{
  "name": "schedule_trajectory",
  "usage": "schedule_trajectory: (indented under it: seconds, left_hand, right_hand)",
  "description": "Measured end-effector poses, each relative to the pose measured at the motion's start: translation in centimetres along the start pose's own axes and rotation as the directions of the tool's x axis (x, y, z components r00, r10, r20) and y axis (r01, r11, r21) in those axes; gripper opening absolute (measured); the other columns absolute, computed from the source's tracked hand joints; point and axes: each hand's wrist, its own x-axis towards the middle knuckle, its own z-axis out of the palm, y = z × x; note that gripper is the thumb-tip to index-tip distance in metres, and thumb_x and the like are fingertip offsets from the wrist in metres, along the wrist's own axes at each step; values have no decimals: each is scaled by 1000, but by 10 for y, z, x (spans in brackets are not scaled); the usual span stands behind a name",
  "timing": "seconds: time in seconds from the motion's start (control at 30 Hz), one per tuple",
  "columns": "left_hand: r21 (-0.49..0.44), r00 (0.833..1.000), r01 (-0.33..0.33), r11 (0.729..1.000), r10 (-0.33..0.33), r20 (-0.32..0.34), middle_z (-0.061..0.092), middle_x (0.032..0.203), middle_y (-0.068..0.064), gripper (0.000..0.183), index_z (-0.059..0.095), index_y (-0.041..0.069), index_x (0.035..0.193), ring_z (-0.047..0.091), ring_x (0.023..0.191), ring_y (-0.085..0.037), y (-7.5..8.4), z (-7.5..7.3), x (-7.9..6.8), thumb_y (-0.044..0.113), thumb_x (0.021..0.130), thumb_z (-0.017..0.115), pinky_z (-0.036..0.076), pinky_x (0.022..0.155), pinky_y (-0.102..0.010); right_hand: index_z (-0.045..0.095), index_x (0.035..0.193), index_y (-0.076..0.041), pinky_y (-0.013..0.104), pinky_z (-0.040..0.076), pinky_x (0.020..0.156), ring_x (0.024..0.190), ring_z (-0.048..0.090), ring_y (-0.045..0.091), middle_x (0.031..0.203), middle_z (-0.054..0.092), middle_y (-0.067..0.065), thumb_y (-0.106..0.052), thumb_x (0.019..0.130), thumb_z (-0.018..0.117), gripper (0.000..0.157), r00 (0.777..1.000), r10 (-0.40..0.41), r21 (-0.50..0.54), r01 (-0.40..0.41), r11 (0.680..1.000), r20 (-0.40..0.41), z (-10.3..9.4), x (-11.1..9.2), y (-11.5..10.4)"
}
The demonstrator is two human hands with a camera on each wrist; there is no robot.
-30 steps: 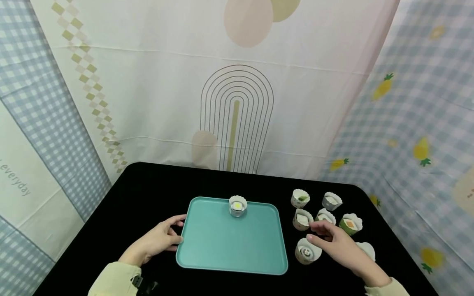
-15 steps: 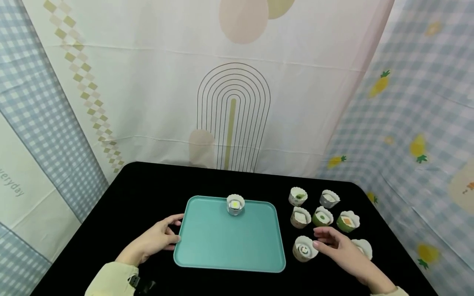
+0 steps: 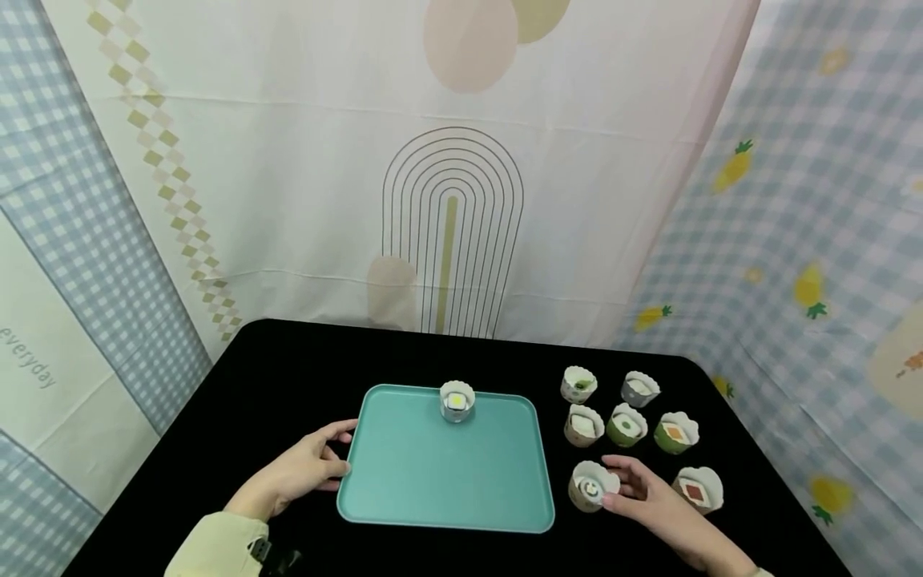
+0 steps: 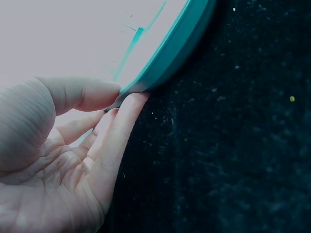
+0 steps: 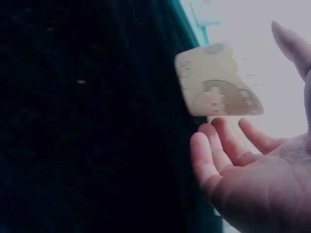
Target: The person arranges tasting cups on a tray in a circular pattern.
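Observation:
A turquoise tray (image 3: pixel 447 473) lies on the black table in the head view. My left hand (image 3: pixel 306 465) pinches its left edge, thumb on the rim and fingers at the side in the left wrist view. A paper baking cup (image 3: pixel 456 414) with a yellow-centred piece inside stands at the tray's far edge. Right of the tray is a paper baking cup (image 3: pixel 582 501) holding a piece with a swirl. My right hand (image 3: pixel 652 501) is beside this cup, thumb and fingers spread. In the right wrist view the printed cup (image 5: pixel 194 85) appears just beyond my fingertips (image 5: pixel 200 145).
Several more paper cups stand on the table (image 3: pixel 317 361) at the right. Among them are a green cup (image 3: pixel 675 441) with an orange-topped piece and a cup (image 3: pixel 710 489) with a red-brown-topped piece. A patterned curtain (image 3: pixel 303 200) hangs behind the table.
My right hand has come away from the middle cups toward me and is now close beside the swirl cup. The left hand stays at the tray's edge.

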Motion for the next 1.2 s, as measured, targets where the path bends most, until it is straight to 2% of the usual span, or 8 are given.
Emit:
schedule_trajectory:
  seconds: [0.3, 0.43, 0.6, 0.7, 0.87, 1.2]
  left_hand:
    - [1, 1000, 3, 1000, -3, 3, 37, 131, -16, 69, 37, 14, 149, 55, 91, -29, 2, -2, 1, 4, 88, 66, 56, 76, -43]
    - [-5, 1000, 0, 1000, 0, 8, 37, 132, -16, 69, 36, 13, 149, 55, 90, -30, 2, -2, 1, 5, 88, 66, 56, 76, -43]
    - [-9, 1000, -9, 1000, 9, 17, 37, 132, -16, 68, 36, 13, 149, 55, 90, -30, 3, -2, 1, 5, 89, 65, 56, 76, -43]
    - [-12, 1000, -11, 1000, 11, 24, 36, 132, -17, 68, 35, 12, 150, 56, 90, -30, 3, -2, 1, 5, 89, 65, 56, 76, -43]
    - [-15, 1000, 0, 1000, 0, 20, 37, 132, -17, 69, 36, 11, 149, 55, 90, -30, -1, -1, -1, 5, 88, 66, 56, 76, -44]
    - [-19, 1000, 4, 1000, -4, 12, 37, 132, -16, 69, 36, 13, 149, 55, 91, -31, -1, -1, 0, 5, 88, 66, 56, 75, -43]
  right_hand:
    - [20, 148, 3, 39, 49, 85, 107, 54, 29, 127, 50, 17, -20, 99, 55, 65, 996, 33, 53, -38, 998, 80, 2, 7, 9]
    - [19, 148, 5, 39, 49, 79, 98, 53, 27, 122, 52, 16, -21, 97, 59, 70, 996, 65, 35, -68, 997, 68, 4, 9, 11]
    - [22, 146, 6, 36, 50, 74, 92, 53, 26, 118, 52, 16, -20, 93, 65, 73, 998, 54, 13, -54, 998, 23, 8, 9, 12]
    - [25, 144, 7, 33, 51, 74, 94, 56, 26, 116, 53, 16, -17, 90, 68, 73, 1000, 25, 13, -25, 1000, 12, 11, 8, 12]
    - [26, 142, 9, 32, 51, 78, 100, 57, 26, 118, 53, 17, -15, 90, 68, 71, 999, -7, 15, 6, 1000, 40, 14, 8, 14]
    - [34, 140, 8, 33, 46, 84, 106, 53, 26, 119, 54, 15, -15, 89, 69, 66, 1000, 23, 11, -23, 1000, 9, 16, 13, 11]
